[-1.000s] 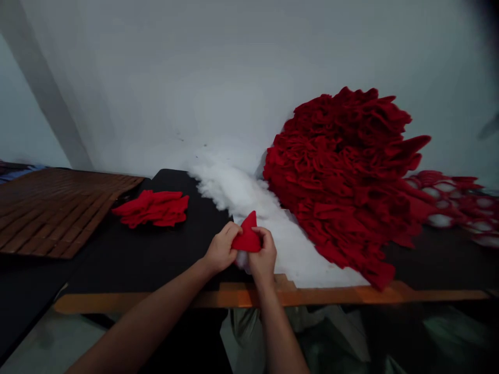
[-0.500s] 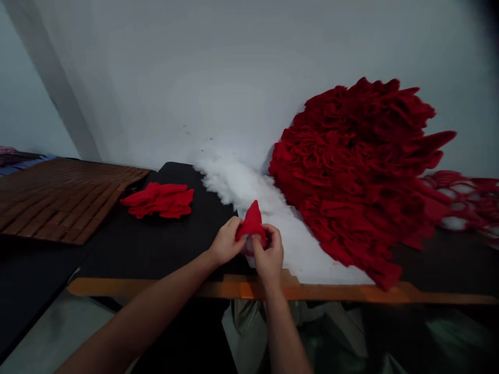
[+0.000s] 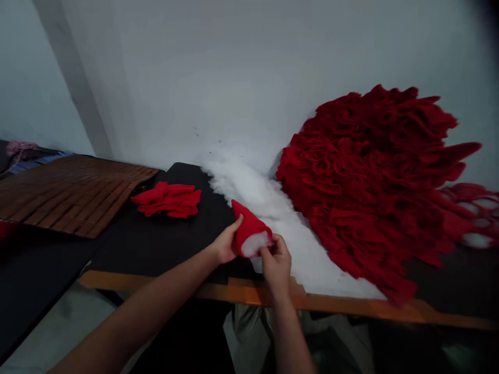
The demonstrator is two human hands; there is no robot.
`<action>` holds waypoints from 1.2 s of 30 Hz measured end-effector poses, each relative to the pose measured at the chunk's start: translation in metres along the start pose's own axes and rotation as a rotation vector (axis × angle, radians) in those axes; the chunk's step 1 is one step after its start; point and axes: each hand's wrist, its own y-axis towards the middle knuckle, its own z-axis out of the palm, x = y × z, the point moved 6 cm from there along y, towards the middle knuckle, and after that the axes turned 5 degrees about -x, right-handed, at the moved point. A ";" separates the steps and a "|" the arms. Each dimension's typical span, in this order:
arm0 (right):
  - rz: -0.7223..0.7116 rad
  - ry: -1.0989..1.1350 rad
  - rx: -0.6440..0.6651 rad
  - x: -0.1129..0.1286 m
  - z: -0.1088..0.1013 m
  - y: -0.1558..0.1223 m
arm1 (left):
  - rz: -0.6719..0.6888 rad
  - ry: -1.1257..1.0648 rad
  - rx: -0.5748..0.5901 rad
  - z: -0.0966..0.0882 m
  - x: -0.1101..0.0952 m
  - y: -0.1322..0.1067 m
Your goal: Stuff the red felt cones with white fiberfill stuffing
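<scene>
A small red cone-shaped felt hat [image 3: 248, 227] is tilted between my two hands, its tip up and to the left. White stuffing [image 3: 255, 244] fills its round opening, which faces me. My left hand [image 3: 227, 244] is closed around the hat's left side, thumb on the front. On the right, the fingers of my right hand [image 3: 277, 262] pinch at the rim of the opening; whether they hold the cloth or some stuffing I cannot tell. Behind the hat lies a heap of loose white fibre stuffing [image 3: 249, 184] on a white sheet [image 3: 323, 265].
A large pile of red cloth pieces [image 3: 362, 187] leans on the wall at the right, with red netting holding white balls [image 3: 481, 221] beyond it. A smaller red stack [image 3: 167, 200] lies left on the black table [image 3: 156, 241]. A brown woven mat [image 3: 74, 189] sits farther left.
The hat has tipped over to the left, so its stuffed opening now shows. My right hand has moved to the rim. The whole view has shifted slightly.
</scene>
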 end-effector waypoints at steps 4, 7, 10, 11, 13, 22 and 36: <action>-0.103 -0.182 -0.046 0.008 0.009 -0.011 | -0.012 -0.114 -0.080 -0.007 -0.004 -0.001; 0.000 -0.017 -0.197 0.005 0.006 -0.007 | 0.049 -0.125 -0.163 -0.012 -0.009 -0.001; 0.102 0.108 -0.247 0.003 0.006 0.000 | 0.065 -0.102 -0.220 -0.016 -0.012 -0.001; 0.082 0.081 -0.254 0.005 0.005 0.001 | 0.070 -0.105 -0.216 -0.016 -0.013 0.000; -0.077 -0.073 -0.257 0.016 0.006 -0.002 | 0.066 -0.124 -0.180 -0.016 -0.013 0.001; -0.545 -0.385 0.045 0.034 0.053 -0.037 | 0.180 -0.146 -0.082 -0.008 -0.014 -0.004; -0.392 -0.328 0.148 0.020 0.054 -0.032 | 0.264 -0.016 0.075 0.001 -0.012 -0.009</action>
